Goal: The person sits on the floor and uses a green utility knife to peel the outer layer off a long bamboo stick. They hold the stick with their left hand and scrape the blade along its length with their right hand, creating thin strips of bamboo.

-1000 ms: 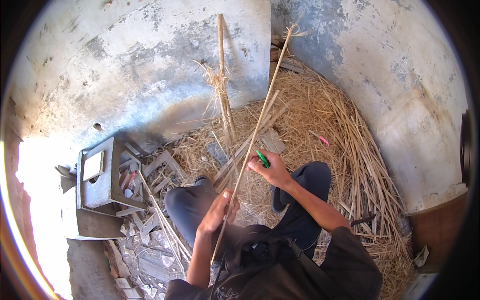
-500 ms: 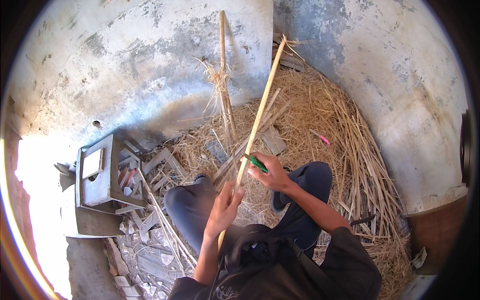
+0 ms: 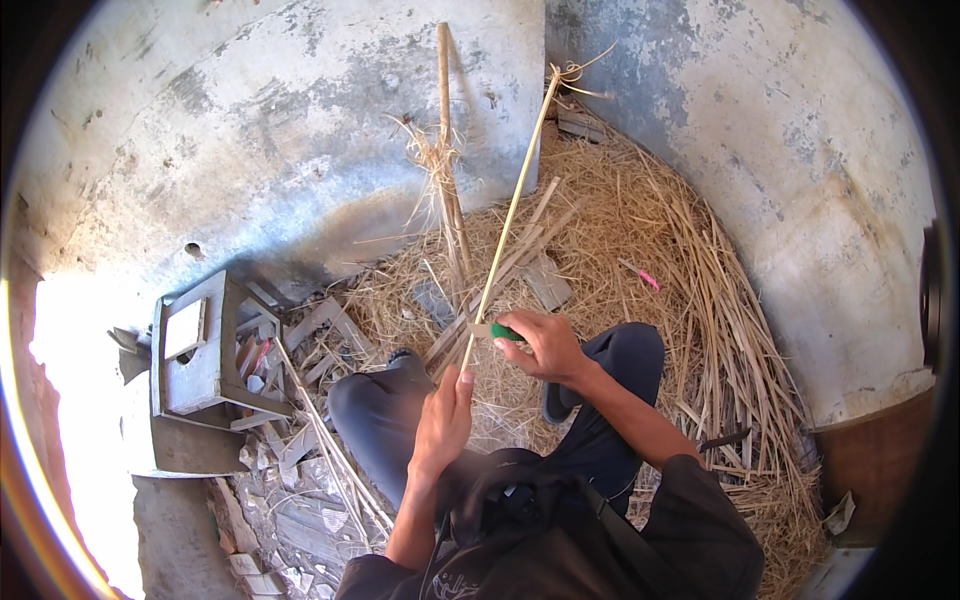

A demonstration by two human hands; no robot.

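A long, pale bamboo strip (image 3: 511, 208) slants from my lap up toward the corner of the walls, with thin curled shavings at its far end. My left hand (image 3: 443, 420) is closed around its near part. Just above, my right hand (image 3: 543, 345) grips a knife (image 3: 508, 332) with a green handle. The short blade lies across the strip and touches it. My folded legs in dark trousers are on either side of the strip.
Shavings (image 3: 600, 230) cover the floor, with split strips (image 3: 740, 320) piled along the right. A pink-handled tool (image 3: 648, 279) lies among them. An upright pole (image 3: 444, 90) leans on the wall. A worn wooden stool (image 3: 205, 345) lies on its side at left, beside rubble.
The bamboo strip has turned so its narrow edge shows, and its far end has shifted slightly left. My right hand has lowered a little, with the blade now across the strip.
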